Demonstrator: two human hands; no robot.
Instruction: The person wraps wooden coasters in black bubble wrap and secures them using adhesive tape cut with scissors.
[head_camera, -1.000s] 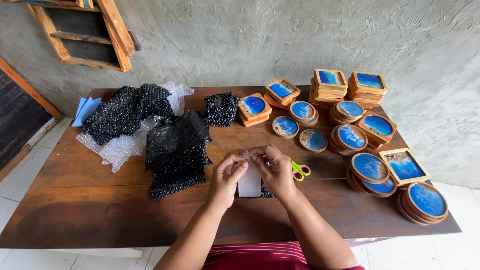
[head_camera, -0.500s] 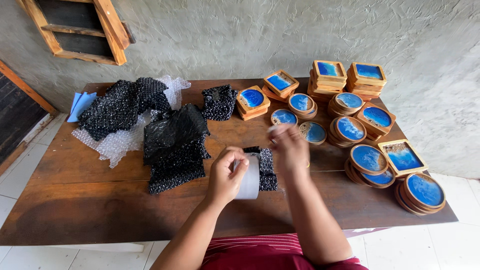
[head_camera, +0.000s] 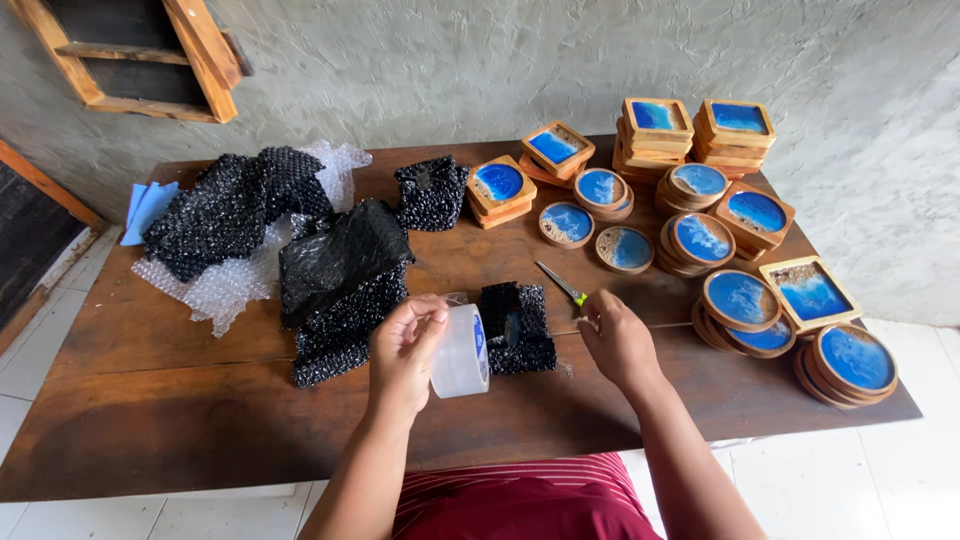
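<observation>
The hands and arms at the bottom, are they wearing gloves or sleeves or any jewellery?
No gloves: the left hand and right hand are both bare. The forearms are bare too, with no sleeves showing. I can see no rings, watch or bracelets. Between the arms there is a dark red garment with thin pale stripes.

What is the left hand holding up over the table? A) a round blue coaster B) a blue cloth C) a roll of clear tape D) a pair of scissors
C: the left hand grips a roll of clear tape above the wooden table, while the scissors lie on the table by the right hand.
</observation>
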